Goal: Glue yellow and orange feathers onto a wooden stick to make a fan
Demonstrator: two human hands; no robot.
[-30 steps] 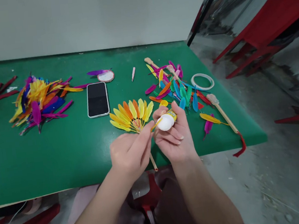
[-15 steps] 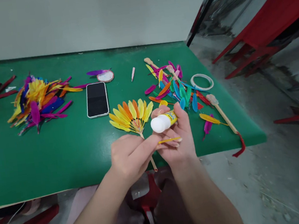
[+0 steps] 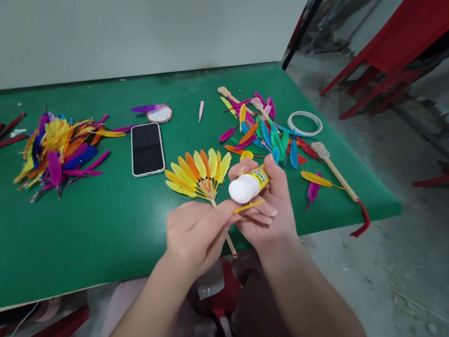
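Note:
My left hand [image 3: 195,234] pinches a thin yellow feather [image 3: 249,206], seen nearly edge-on. In my right hand [image 3: 270,212] is a glue bottle [image 3: 246,186] with a white top and yellow label, its white end pointing left, just above the feather. Beyond my left hand, a fan of yellow and orange feathers [image 3: 199,171] lies on the table, attached to a wooden stick [image 3: 230,243] that passes partly under my hands. Loose colourful feathers [image 3: 275,138] lie past my right hand.
On the green table [image 3: 94,232] are a phone [image 3: 147,150], a feather pile [image 3: 60,149], a small round dish [image 3: 160,114], a pink pointed tool [image 3: 200,111], a tape roll [image 3: 304,123] and a stick with a red tassel [image 3: 339,177]. A red chair [image 3: 407,34] stands right.
The yellow feather in my left hand has shifted slightly up and left, its tip now tilting upward. The glue bottle in my right hand has moved a little right and down.

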